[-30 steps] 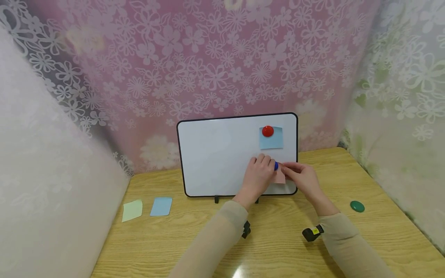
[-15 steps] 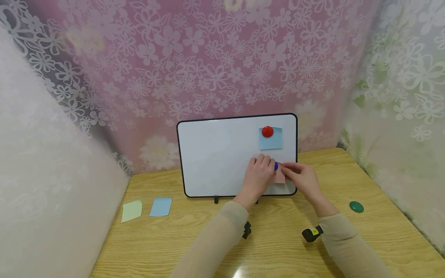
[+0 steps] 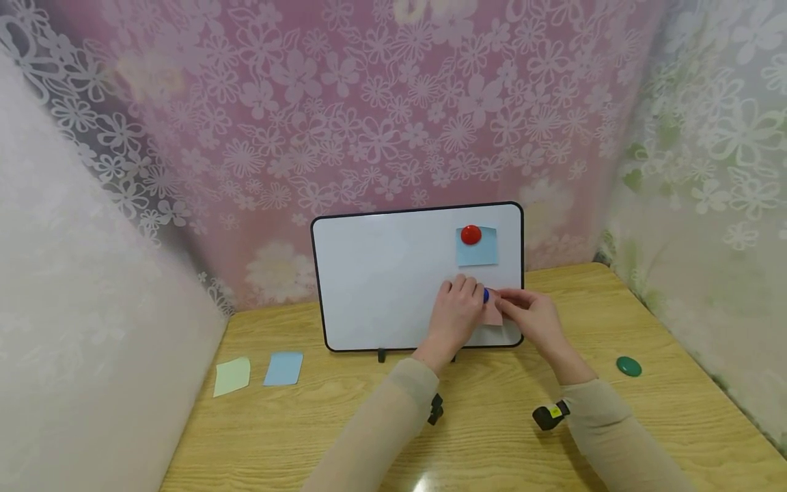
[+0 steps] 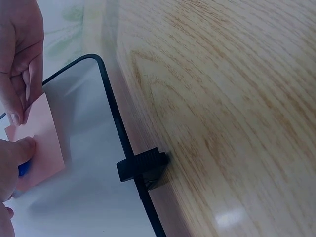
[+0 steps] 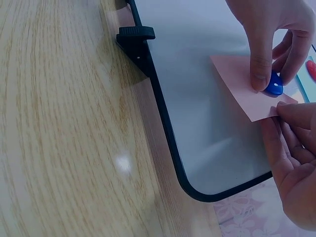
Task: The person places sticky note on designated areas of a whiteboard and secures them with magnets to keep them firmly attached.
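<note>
Whiteboard (image 3: 381,280) bears a blue note (image 3: 477,254) above a pinched pink note (image 3: 492,314).

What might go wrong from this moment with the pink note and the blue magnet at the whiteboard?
The pink note may crease or end up crooked, since the right grip pinches its edge while the left grip holds the blue magnet over it.
The blue magnet might slip or drop if the left grip lets go before it sits firmly.
The whiteboard could perhaps shift under a hard press, as it stands on small black feet.
</note>
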### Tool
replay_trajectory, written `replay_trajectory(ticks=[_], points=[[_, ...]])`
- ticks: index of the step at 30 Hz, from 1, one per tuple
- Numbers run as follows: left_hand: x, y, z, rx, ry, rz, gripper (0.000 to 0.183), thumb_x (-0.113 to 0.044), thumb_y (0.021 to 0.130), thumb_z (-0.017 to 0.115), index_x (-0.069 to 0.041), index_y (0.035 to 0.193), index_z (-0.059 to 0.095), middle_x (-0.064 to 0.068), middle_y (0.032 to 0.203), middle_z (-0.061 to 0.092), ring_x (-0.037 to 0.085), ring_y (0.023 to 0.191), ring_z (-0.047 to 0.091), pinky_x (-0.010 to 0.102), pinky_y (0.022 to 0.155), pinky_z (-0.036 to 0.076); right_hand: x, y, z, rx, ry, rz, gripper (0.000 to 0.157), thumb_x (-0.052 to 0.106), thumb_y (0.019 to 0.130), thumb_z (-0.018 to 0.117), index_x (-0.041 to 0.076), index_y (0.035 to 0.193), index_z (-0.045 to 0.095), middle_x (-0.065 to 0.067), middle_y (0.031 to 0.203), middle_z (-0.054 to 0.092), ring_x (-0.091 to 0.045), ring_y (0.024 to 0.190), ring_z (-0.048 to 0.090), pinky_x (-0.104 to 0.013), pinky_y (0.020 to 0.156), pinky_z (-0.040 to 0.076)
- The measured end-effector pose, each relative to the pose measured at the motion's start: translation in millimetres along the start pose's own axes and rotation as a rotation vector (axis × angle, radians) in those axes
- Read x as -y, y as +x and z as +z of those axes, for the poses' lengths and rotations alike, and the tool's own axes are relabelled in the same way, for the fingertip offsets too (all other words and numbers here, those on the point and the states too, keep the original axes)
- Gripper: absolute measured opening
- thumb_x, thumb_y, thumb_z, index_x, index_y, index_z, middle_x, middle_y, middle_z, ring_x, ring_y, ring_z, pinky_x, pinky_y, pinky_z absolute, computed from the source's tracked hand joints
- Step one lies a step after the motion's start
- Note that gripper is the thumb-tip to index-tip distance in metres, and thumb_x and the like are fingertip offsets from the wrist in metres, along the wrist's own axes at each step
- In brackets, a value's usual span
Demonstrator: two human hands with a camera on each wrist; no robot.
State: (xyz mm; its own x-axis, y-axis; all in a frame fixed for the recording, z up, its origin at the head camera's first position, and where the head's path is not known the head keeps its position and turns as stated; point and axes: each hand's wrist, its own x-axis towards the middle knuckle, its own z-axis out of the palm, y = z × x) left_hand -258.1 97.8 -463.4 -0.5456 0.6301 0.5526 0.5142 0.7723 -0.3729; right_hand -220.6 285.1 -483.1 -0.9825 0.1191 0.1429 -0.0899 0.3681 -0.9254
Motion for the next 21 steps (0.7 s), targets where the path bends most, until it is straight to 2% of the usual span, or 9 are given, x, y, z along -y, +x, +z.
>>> replay_trajectory(ticks=[13, 21], points=[[2.6, -4.0, 2.2, 0.012, -0.015, -0.012, 0.026, -0.027, 0.102, 0.077, -0.02, 0.127, 0.077, -0.006, 0.116, 0.069, 0.014, 0.104, 0.059, 0.029, 0.082, 0.051, 1.3, -2.7, 0.3, 0.018, 0.017, -0.014, 0.043, 0.025, 0.108, 0.07, -0.005, 0.139, 0.067, -0.026, 0.129, 0.071, 0.002, 0.099, 0.069, -0.017, 0.084, 0.057], [8.3, -15.1, 2.4, -0.023, -0.099, -0.041, 0.039, -0.047, 0.101, 0.076, -0.02, 0.129, 0.077, -0.005, 0.12, 0.07, 0.015, 0.11, 0.061, 0.03, 0.088, 0.052, 2.7, -10.4, -13.5, 0.015, -0.012, -0.01, 0.045, 0.027, 0.107, 0.07, -0.004, 0.141, 0.066, -0.027, 0.132, 0.07, 0.01, 0.101, 0.064, -0.012, 0.086, 0.054]])
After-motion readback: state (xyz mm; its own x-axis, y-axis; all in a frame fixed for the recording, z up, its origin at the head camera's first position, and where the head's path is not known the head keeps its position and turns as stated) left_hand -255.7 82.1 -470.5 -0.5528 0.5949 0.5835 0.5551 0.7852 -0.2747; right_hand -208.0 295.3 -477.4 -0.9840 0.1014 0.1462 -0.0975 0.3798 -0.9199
